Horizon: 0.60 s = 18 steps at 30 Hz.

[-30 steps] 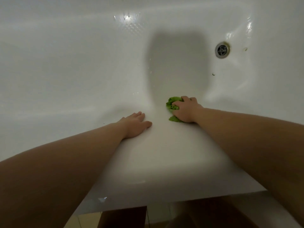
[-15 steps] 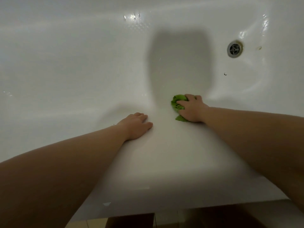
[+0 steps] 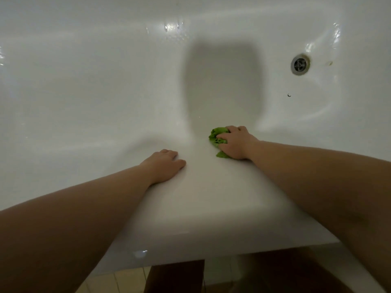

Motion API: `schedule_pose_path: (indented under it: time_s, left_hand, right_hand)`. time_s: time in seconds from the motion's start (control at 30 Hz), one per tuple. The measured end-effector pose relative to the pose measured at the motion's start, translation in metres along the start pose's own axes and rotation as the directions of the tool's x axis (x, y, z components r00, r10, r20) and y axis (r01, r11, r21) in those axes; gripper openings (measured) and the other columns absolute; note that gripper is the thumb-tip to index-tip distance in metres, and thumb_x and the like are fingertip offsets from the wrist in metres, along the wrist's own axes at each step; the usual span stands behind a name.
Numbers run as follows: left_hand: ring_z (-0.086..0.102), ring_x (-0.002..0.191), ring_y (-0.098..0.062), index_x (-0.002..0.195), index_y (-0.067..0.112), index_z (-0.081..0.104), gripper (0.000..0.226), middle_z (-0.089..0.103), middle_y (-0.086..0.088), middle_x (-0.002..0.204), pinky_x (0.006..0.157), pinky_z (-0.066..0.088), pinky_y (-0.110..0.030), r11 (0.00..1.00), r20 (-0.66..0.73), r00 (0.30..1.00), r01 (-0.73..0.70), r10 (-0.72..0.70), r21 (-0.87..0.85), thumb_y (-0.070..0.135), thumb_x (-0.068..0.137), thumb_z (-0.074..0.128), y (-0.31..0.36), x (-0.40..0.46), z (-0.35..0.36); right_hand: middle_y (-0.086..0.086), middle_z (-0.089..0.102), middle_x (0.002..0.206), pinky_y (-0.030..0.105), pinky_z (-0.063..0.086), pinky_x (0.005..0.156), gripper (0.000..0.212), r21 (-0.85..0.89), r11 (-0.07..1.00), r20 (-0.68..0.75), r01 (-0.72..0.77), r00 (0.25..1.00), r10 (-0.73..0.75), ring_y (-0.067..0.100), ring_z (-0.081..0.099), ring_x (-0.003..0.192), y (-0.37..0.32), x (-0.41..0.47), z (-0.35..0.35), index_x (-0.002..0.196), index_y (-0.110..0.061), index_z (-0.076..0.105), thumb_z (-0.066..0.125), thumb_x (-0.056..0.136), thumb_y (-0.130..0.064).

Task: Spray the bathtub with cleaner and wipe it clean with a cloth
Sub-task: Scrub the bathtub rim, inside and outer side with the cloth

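A crumpled green cloth (image 3: 218,138) is gripped by the right hand (image 3: 236,143) and pressed against the near inner wall of the white bathtub (image 3: 84,92), just below the broad rim; its fingers are curled around the cloth, with part of it hidden under the palm. The left hand (image 3: 164,167) is laid flat on the rim, fingers straight and held close together, well apart from the cloth. A metal drain (image 3: 299,64) is seen at the upper right, and a small dark speck (image 3: 289,95), possibly debris, lies below it.
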<state>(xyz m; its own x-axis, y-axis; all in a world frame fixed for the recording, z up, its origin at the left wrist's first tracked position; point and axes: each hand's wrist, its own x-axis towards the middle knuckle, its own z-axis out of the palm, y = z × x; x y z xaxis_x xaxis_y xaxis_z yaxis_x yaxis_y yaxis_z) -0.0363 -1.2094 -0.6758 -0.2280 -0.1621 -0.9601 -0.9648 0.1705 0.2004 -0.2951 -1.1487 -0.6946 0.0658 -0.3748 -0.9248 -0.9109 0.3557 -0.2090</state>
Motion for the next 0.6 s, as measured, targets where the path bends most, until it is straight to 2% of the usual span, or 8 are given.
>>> schedule_pose_path:
  time_s: [0.07, 0.13, 0.27, 0.3, 0.37, 0.47, 0.53, 0.6]
  left_hand:
    - [0.027, 0.153, -0.024, 0.160, 0.022, 0.033, 0.068, 0.028, -0.002, 0.167, 0.123, 0.023, -0.037, 1.000, 0.001, 1.000, 0.017, -0.017, -0.008, 0.057, 0.102, 0.041, -0.006, -0.003, -0.001]
    - [0.027, 0.153, -0.024, 0.160, 0.022, 0.033, 0.069, 0.027, -0.002, 0.167, 0.122, 0.023, -0.037, 0.999, 0.006, 1.000, 0.031, -0.031, -0.012, 0.058, 0.102, 0.042, -0.010, -0.007, -0.001]
    - [0.025, 0.154, -0.023, 0.161, 0.021, 0.031, 0.069, 0.025, -0.002, 0.169, 0.122, 0.021, -0.035, 0.999, 0.027, 0.999, 0.034, -0.033, -0.009, 0.057, 0.103, 0.042, -0.012, -0.015, -0.004]
    - [0.025, 0.154, -0.023, 0.160, 0.020, 0.031, 0.068, 0.025, -0.003, 0.169, 0.122, 0.021, -0.034, 0.999, 0.033, 0.999, 0.029, -0.029, -0.013, 0.056, 0.104, 0.042, -0.011, -0.018, -0.004]
    - [0.025, 0.154, -0.023, 0.160, 0.018, 0.032, 0.068, 0.026, -0.004, 0.168, 0.121, 0.021, -0.033, 0.999, 0.043, 0.999, 0.021, -0.020, -0.024, 0.055, 0.104, 0.042, -0.008, -0.023, -0.004]
    - [0.027, 0.153, -0.024, 0.158, 0.015, 0.034, 0.069, 0.028, -0.007, 0.168, 0.121, 0.023, -0.034, 0.999, 0.057, 0.998, 0.016, -0.014, -0.034, 0.055, 0.103, 0.043, -0.001, -0.031, -0.003]
    - [0.027, 0.153, -0.024, 0.159, 0.015, 0.034, 0.070, 0.028, -0.007, 0.167, 0.121, 0.023, -0.034, 0.999, 0.057, 0.998, 0.009, -0.007, -0.041, 0.056, 0.103, 0.043, 0.004, -0.036, -0.002]
    - [0.026, 0.153, -0.024, 0.159, 0.015, 0.033, 0.071, 0.028, -0.006, 0.168, 0.121, 0.022, -0.034, 0.998, 0.062, 0.998, 0.009, -0.005, -0.057, 0.057, 0.102, 0.043, 0.008, -0.044, -0.002]
  right_hand:
    - [0.004, 0.022, 0.168, 0.055, 0.021, 0.121, 0.057, 0.187, 0.982, 0.011, 0.005, 1.000, -0.007, 0.037, 0.019, 0.150, -0.028, 0.006, 0.004, 0.156, -0.032, 0.037, 0.035, 0.105, -0.058]
    - [0.002, 0.024, 0.167, 0.051, 0.023, 0.121, 0.057, 0.189, 0.977, 0.045, 0.095, 0.993, -0.106, 0.037, 0.023, 0.148, -0.051, -0.007, 0.003, 0.155, -0.033, 0.039, 0.032, 0.105, -0.059]
    - [-0.006, 0.037, 0.157, 0.045, 0.026, 0.121, 0.044, 0.184, 0.956, 0.048, 0.227, 0.970, -0.240, 0.028, 0.032, 0.141, -0.031, -0.048, 0.001, 0.141, -0.049, 0.054, 0.050, 0.098, -0.055]
    - [-0.008, 0.038, 0.157, 0.045, 0.026, 0.121, 0.044, 0.181, 0.958, 0.048, 0.224, 0.971, -0.236, 0.027, 0.033, 0.140, -0.020, -0.056, 0.001, 0.139, -0.050, 0.055, 0.052, 0.096, -0.056]
    - [-0.006, 0.035, 0.159, 0.043, 0.027, 0.121, 0.047, 0.142, 0.982, 0.064, 0.127, 0.989, -0.137, 0.029, 0.033, 0.142, -0.003, -0.059, -0.006, 0.142, -0.048, 0.053, 0.051, 0.096, -0.057]
    - [0.000, 0.028, 0.164, 0.045, 0.026, 0.120, 0.052, 0.075, 0.997, 0.087, -0.027, 0.996, 0.021, 0.033, 0.028, 0.146, -0.015, -0.049, -0.010, 0.153, -0.039, 0.042, 0.040, 0.104, -0.055]
    - [0.000, 0.027, 0.165, 0.044, 0.025, 0.120, 0.056, 0.054, 0.998, 0.099, -0.020, 0.995, 0.014, 0.031, 0.027, 0.148, -0.037, -0.050, -0.010, 0.156, -0.037, 0.037, 0.032, 0.104, -0.058]
    - [-0.001, 0.032, 0.162, 0.043, 0.027, 0.120, 0.053, 0.093, 0.994, 0.101, 0.057, 0.993, -0.066, 0.030, 0.031, 0.145, -0.049, -0.064, -0.010, 0.150, -0.043, 0.046, 0.039, 0.101, -0.060]
